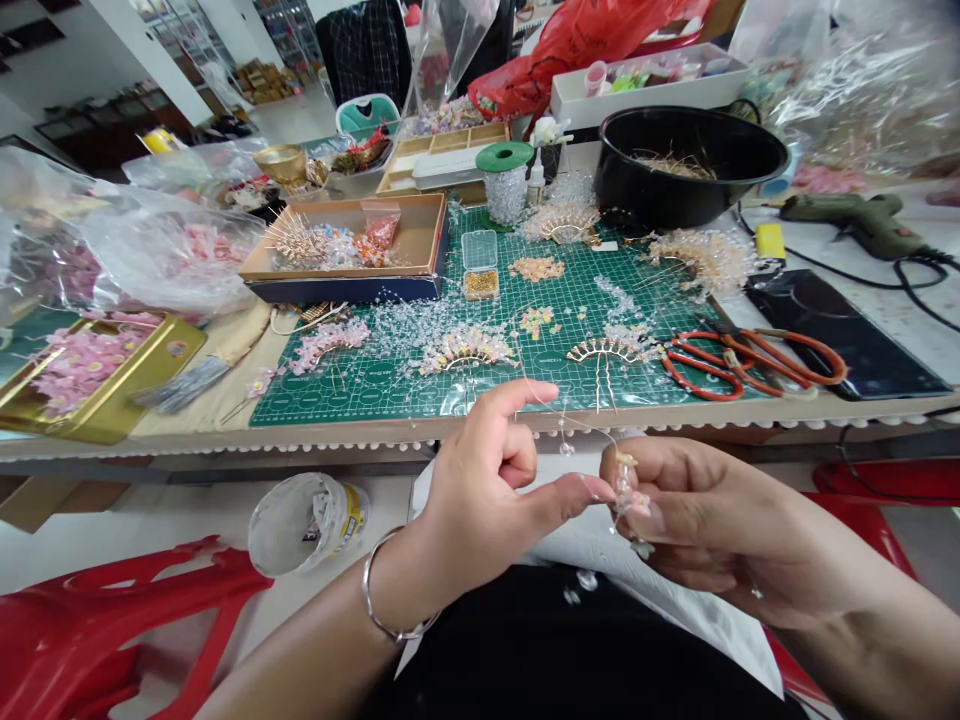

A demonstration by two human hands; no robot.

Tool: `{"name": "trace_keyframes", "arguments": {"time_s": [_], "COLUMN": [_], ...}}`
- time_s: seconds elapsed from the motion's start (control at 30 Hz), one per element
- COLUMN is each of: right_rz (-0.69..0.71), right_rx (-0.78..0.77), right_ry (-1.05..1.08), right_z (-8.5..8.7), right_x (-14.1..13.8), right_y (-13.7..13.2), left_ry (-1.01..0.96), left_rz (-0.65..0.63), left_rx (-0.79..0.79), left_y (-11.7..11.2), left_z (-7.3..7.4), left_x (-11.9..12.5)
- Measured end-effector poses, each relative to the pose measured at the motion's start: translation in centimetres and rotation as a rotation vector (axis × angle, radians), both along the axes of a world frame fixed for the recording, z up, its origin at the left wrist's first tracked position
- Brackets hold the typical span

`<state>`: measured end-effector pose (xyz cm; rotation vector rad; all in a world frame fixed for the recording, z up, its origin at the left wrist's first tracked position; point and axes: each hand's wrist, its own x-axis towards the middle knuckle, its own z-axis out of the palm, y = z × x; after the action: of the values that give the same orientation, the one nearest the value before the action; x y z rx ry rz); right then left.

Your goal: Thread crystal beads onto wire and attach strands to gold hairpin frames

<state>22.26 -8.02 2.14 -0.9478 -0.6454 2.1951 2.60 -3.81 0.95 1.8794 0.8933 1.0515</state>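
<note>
Workbench (187, 432) crowded, workshop shelving blurred beyond. Green cutting mat (352, 402) across the middle, loose clear beads (405, 330) strewn over it. Cardboard box (341, 291) behind at left, black bowl (675, 203) at back right.

Beaded spray (628, 498) is up off the bench, over my lap, near edge of the bench just beyond. My right hand (697, 515) has it clamped between thumb and fingers: clear beads, with bits of pink and yellow. My left hand (480, 485): thumb tip at the spray, apparently touching; index finger raised well apart from the thumb, other fingers curled. Fine wire (581, 425) runs from near that index fingertip to the spray; whether the finger bears on it, cannot tell. One clear bead (568, 449) hangs just below the wire.

Progress, my reading: spray partly made up, beads gathered, wire end not yet secured. On the mat, right-hand gold comb (600, 348) carries beadwork at its right end only, rest of the arc without it; looks part-dressed. Middle comb (466, 352) is filled along its top and seems done, or near it. Pink piece (328, 345) at left also looks well filled. Plenty of material left: yellow flower pieces (538, 320), peach pieces (536, 268), small box of gold beads (480, 284). Red-handled scissors (701, 388) lie beside the part-dressed comb, out of my grip.
</note>
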Motion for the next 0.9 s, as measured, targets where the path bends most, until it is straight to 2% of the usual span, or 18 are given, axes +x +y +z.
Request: {"name": "trace_keyframes", "arguments": {"time_s": [0.1, 0.17, 0.4, 0.47, 0.57, 0.63, 0.7, 0.77, 0.87, 0.9], "right_rz": [0.019, 0.020, -0.094, -0.141, -0.177, -0.189, -0.195, -0.191, -0.174, -0.170], "right_rx": [0.002, -0.005, -0.003, -0.003, -0.013, -0.024, -0.035, -0.043, -0.061, -0.069], "right_ry": [0.012, 0.055, 0.160, 0.171, 0.169, 0.165, 0.165, 0.166, 0.164, 0.164], "right_z": [0.0, -0.1, -0.8, -1.1, -1.3, -1.4, -1.4, -1.5, -1.5, -1.5], "right_x": [0.0, -0.2, -0.3, -0.2, -0.1, -0.1, -0.1, -0.1, -0.1, -0.1], "right_y": [-0.1, -0.2, -0.4, -0.4, -0.6, -0.7, -0.9, -1.0, -1.1, -1.2], "left_ry": [-0.074, -0.126, -0.260, -0.210, -0.027, 0.036, 0.064, 0.107, 0.228, 0.280], "left_rz": [0.063, 0.056, -0.003, -0.030, -0.134, -0.186, -0.233, -0.306, -0.436, -0.427], "left_rx": [0.295, 0.379, 0.190, 0.038, -0.239, -0.330, -0.334, -0.264, -0.048, 0.034], "left_y": [0.4, 0.8, 0.8, 0.3, -0.5, -0.9, -1.2, -1.3, -1.2, -1.1], "left_z": [-0.6, -1.0, -1.6, -1.3, -0.5, 0.1, 0.7, 1.0, 1.6, 1.9], "left_x": [0.5, 0.7, 0.1, -0.3, -1.1, -1.5, -1.9, -2.3, -2.9, -3.2]}}
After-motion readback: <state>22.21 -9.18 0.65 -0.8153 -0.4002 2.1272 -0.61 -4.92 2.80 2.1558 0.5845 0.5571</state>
